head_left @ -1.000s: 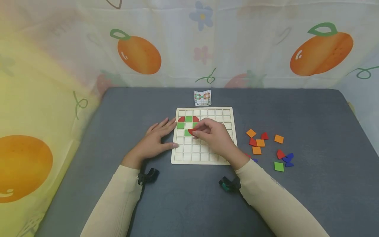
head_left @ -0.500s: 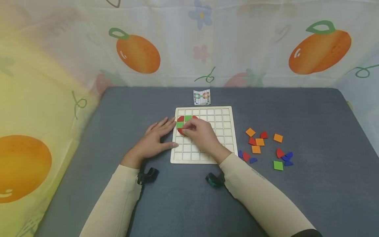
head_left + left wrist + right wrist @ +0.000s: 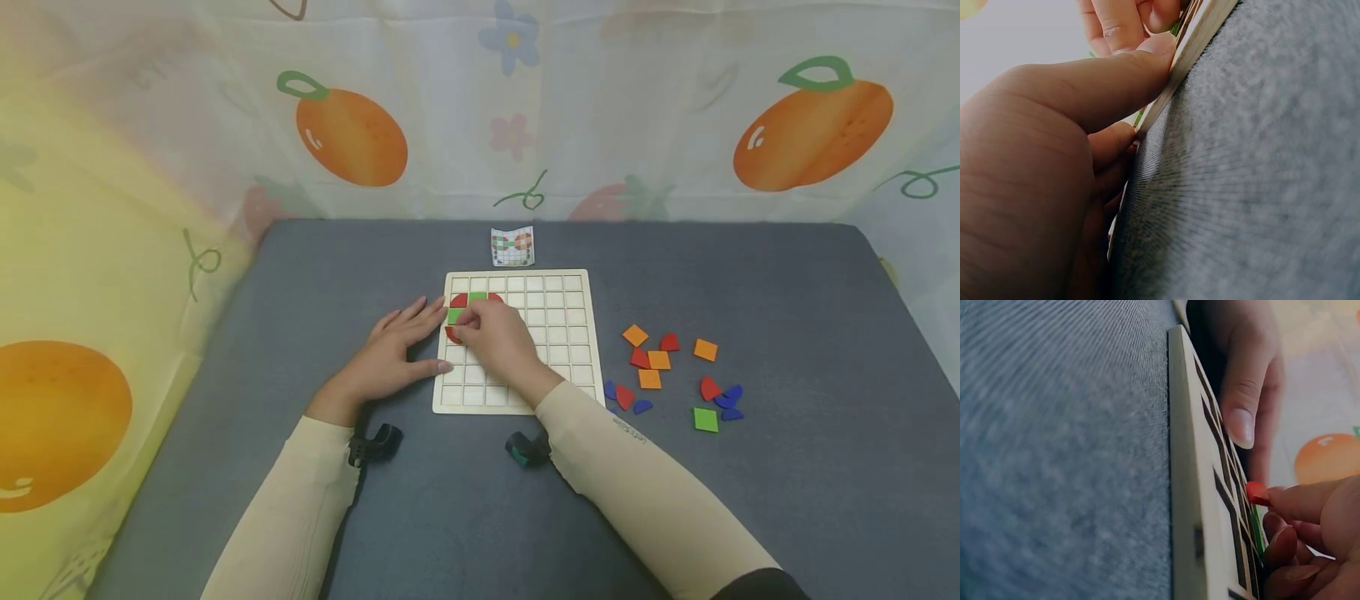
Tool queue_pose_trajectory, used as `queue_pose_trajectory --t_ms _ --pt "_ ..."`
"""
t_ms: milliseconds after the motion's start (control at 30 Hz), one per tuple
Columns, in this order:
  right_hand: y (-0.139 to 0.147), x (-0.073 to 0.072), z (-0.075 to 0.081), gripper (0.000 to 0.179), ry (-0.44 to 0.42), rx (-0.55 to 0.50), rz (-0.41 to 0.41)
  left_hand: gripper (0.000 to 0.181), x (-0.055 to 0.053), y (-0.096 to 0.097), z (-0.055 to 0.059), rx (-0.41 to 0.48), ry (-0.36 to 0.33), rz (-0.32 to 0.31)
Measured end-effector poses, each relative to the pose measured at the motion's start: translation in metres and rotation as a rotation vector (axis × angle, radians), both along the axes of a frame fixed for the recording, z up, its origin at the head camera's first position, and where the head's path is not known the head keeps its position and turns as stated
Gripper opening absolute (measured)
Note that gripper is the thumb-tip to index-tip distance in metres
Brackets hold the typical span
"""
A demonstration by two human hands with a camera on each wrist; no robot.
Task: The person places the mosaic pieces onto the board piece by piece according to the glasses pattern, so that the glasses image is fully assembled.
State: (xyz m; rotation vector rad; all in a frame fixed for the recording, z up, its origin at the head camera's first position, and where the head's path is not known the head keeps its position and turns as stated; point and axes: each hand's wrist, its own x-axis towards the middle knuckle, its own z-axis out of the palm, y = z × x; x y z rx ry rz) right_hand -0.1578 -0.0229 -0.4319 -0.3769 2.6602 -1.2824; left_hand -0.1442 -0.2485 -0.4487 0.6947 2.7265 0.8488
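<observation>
A pale wooden grid board (image 3: 558,335) lies on the dark grey table. My right hand (image 3: 498,337) is over its left part, pinching a red quarter-circle tile (image 3: 452,335) between thumb and fingers. In the right wrist view this red tile (image 3: 1257,493) is tilted, right at the board's grid. My left hand (image 3: 390,354) rests at the board's left edge with straight fingers, thumb tip on the rim. Set in the grid are a red quarter-circle (image 3: 458,301), a green square (image 3: 477,297) and another green square (image 3: 453,317). My right hand hides the cells beneath it.
To the board's right lie loose tiles: several orange squares (image 3: 649,379), several red quarter-circles (image 3: 709,387), several blue pieces (image 3: 642,407) and a green square (image 3: 705,419). A small pattern card (image 3: 513,247) stands behind the board. A printed curtain (image 3: 622,108) hangs behind the table.
My right hand has moved left across the board, carrying the red quarter-circle tile to the left column. My left hand has stayed at the edge.
</observation>
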Motion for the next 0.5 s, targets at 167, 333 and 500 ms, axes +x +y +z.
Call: queue_pose_trajectory --t_ms 167,333,500 --pt "0.0009 -0.0007 -0.0012 0.017 0.010 0.030 0.020 0.090 -0.0005 0.0000 -0.0001 -0.001 -0.005 0.004" --pt "0.0009 -0.0005 -0.0009 0.019 0.034 0.066 0.050 0.090 -0.0006 -0.0005 -0.0007 -0.011 -0.008 0.011" --pt "0.0011 -0.0001 -0.0005 0.020 0.034 0.072 0.045 0.089 0.0000 -0.0006 0.0000 -0.009 -0.007 0.007"
